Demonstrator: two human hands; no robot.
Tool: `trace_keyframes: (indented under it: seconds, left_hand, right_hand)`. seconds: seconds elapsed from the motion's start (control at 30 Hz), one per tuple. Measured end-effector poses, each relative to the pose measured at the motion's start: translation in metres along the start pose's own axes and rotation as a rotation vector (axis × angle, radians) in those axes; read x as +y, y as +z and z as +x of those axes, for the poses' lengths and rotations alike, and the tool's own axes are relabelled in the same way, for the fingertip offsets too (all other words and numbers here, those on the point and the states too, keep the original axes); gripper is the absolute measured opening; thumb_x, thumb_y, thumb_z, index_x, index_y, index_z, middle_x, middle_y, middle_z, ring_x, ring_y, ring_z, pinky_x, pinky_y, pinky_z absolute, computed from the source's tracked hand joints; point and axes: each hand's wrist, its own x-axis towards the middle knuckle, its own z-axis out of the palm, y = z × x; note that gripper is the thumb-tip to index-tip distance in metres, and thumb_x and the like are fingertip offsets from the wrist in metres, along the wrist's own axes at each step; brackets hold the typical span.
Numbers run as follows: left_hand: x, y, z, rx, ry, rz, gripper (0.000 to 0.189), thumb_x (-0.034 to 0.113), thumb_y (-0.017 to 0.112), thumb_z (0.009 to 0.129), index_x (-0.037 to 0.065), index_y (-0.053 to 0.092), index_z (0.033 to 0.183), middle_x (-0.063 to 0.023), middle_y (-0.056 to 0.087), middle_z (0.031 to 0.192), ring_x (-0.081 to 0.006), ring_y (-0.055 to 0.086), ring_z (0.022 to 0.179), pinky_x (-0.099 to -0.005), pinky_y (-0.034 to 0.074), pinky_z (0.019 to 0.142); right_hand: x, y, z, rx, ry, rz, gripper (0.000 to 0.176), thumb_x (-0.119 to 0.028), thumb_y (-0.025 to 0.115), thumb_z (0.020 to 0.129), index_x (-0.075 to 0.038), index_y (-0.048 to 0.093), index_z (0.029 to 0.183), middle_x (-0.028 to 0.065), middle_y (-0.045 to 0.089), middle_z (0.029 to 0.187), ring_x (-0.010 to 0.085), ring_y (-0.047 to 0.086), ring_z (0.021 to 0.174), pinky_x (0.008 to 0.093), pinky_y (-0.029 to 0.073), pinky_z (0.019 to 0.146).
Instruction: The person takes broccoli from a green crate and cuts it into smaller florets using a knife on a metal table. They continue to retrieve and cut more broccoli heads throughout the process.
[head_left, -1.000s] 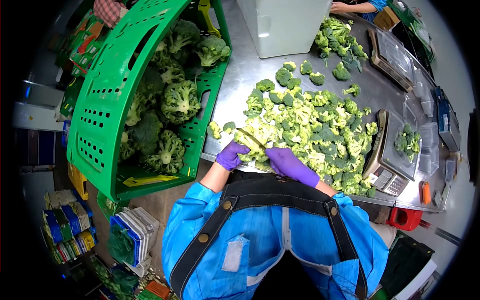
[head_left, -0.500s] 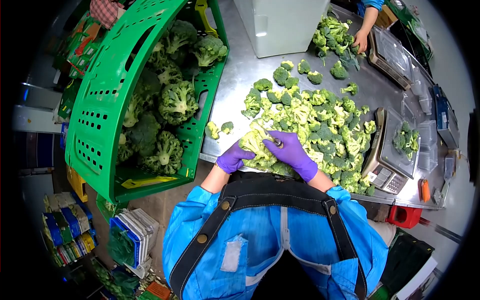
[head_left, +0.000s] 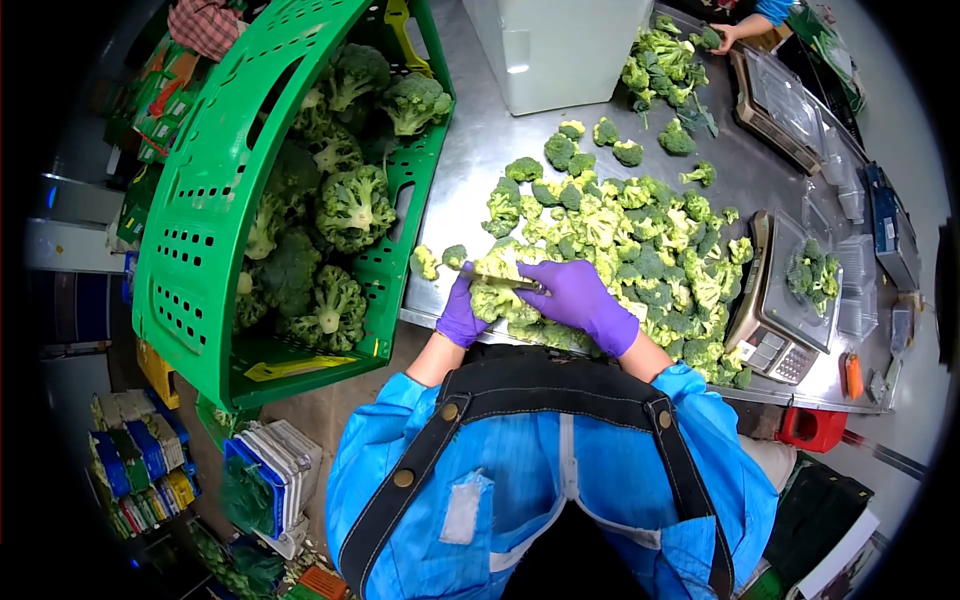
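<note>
Purple gloves cover both hands at the table's near edge. My left hand (head_left: 462,312) is closed round the left side of a broccoli head (head_left: 503,297). My right hand (head_left: 580,300) grips a knife (head_left: 498,280), whose blade lies across the top of that head and points left. Many cut broccoli florets (head_left: 640,230) are heaped on the metal table just beyond and to the right of my hands. Two small florets (head_left: 438,260) lie to the left of my left hand.
A tilted green crate (head_left: 205,215) of broccoli heads stands at left. A pale bin (head_left: 560,60) is at the back. Scales (head_left: 780,355) and clear trays (head_left: 857,285) are at right. Another person's hand (head_left: 727,38) holds broccoli at the back right.
The knife blade now shows across the broccoli head, pointing left. My left hand has turned more upright. The other person's hand has moved up and back with a floret.
</note>
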Motion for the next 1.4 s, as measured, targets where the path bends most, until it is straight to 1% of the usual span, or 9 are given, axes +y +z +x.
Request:
trace_keyframes:
  seconds: [0.17, 0.3, 0.57, 1.0, 1.1, 1.2, 1.23, 1.3, 1.4]
  left_hand:
    - [0.004, 0.042, 0.012, -0.071, 0.196, 0.027, 0.059, 0.035, 0.054, 0.082, 0.0, 0.039, 0.126, -0.0165, 0.049, 0.122, -0.0286, 0.049, 0.113, -0.0418, 0.037, 0.098]
    - [0.005, 0.048, 0.027, -0.031, 0.503, 0.121, 0.056, 0.026, 0.053, 0.079, 0.004, 0.038, 0.128, -0.0151, 0.048, 0.122, -0.0281, 0.049, 0.112, -0.0413, 0.038, 0.097]
    - [-0.006, 0.069, 0.021, -0.083, 0.571, 0.194, 0.074, 0.034, 0.052, 0.075, -0.001, 0.026, 0.135, -0.0194, 0.034, 0.136, -0.0319, 0.036, 0.124, -0.0412, 0.025, 0.106]
    - [-0.022, 0.081, 0.008, -0.046, 0.658, 0.611, 0.072, 0.032, 0.054, 0.071, -0.002, 0.031, 0.131, -0.017, 0.044, 0.126, -0.0276, 0.048, 0.114, -0.0395, 0.038, 0.096]
    - [-0.017, 0.105, 0.014, -0.193, 0.647, 0.669, 0.075, 0.036, 0.051, 0.071, -0.002, 0.028, 0.132, -0.0206, 0.038, 0.133, -0.0309, 0.04, 0.121, -0.0393, 0.03, 0.103]
    - [-0.01, 0.093, 0.027, -0.192, 0.361, 0.127, 0.075, 0.036, 0.046, 0.076, 0.001, 0.023, 0.137, -0.02, 0.033, 0.137, -0.0334, 0.036, 0.124, -0.0408, 0.027, 0.105]
    - [-0.005, 0.089, 0.031, -0.502, 0.177, -0.33, 0.072, 0.035, 0.045, 0.078, 0.001, 0.023, 0.138, -0.02, 0.03, 0.139, -0.0329, 0.033, 0.126, -0.0418, 0.028, 0.105]
    - [0.005, 0.074, 0.035, -0.265, 0.168, 0.027, 0.071, 0.034, 0.047, 0.077, 0.001, 0.027, 0.136, -0.0189, 0.031, 0.139, -0.0294, 0.031, 0.129, -0.0412, 0.032, 0.102]
    - [0.012, 0.057, 0.032, -0.154, 0.017, 0.168, 0.063, 0.026, 0.047, 0.083, 0.001, 0.025, 0.136, -0.0207, 0.032, 0.137, -0.0329, 0.033, 0.126, -0.0487, 0.031, 0.101]
  right_hand:
    - [-0.021, -0.002, -0.006, 0.268, 0.429, 0.533, 0.037, -0.033, 0.061, 0.082, -0.006, 0.058, 0.107, 0.0096, 0.061, 0.067, 0.0169, 0.058, 0.053, 0.0283, 0.044, 0.05]
    - [-0.034, 0.007, -0.018, -0.044, 0.491, 1.104, 0.034, -0.031, 0.04, 0.095, -0.002, 0.055, 0.088, 0.0033, 0.048, 0.06, 0.009, 0.045, 0.053, 0.0224, 0.037, 0.049]
    - [-0.041, 0.019, -0.012, -0.023, 0.508, 1.033, 0.035, -0.03, 0.035, 0.097, -0.002, 0.048, 0.08, 0.0042, 0.047, 0.062, 0.0096, 0.045, 0.053, 0.0234, 0.039, 0.048]
    - [-0.026, 0.041, -0.008, -0.067, 0.555, 0.908, 0.037, -0.035, 0.038, 0.095, -0.002, 0.05, 0.085, 0.0047, 0.049, 0.061, 0.0104, 0.045, 0.047, 0.0262, 0.039, 0.047]
    - [-0.022, 0.049, -0.007, 0.058, 0.513, 1.061, 0.041, -0.039, 0.037, 0.095, -0.002, 0.05, 0.082, 0.0035, 0.048, 0.059, 0.0095, 0.043, 0.045, 0.0246, 0.038, 0.045]
    - [-0.018, 0.044, -0.009, 0.119, 0.455, 1.132, 0.039, -0.036, 0.036, 0.096, -0.003, 0.048, 0.079, 0.0042, 0.047, 0.056, 0.0106, 0.043, 0.045, 0.0232, 0.037, 0.043]
    - [-0.016, 0.041, -0.009, 0.118, 0.457, 1.13, 0.039, -0.036, 0.036, 0.096, -0.003, 0.048, 0.079, 0.0042, 0.047, 0.056, 0.0106, 0.043, 0.045, 0.0232, 0.037, 0.043]
    - [-0.015, 0.028, -0.006, 0.112, 0.587, 1.441, 0.04, -0.037, 0.037, 0.095, -0.003, 0.048, 0.079, 0.0038, 0.046, 0.055, 0.0109, 0.042, 0.043, 0.0227, 0.036, 0.043]
    - [0.0, 0.019, -0.018, 0.046, 0.691, 1.224, 0.04, -0.038, 0.039, 0.094, -0.003, 0.052, 0.078, 0.0037, 0.048, 0.054, 0.0106, 0.044, 0.043, 0.0237, 0.036, 0.042]
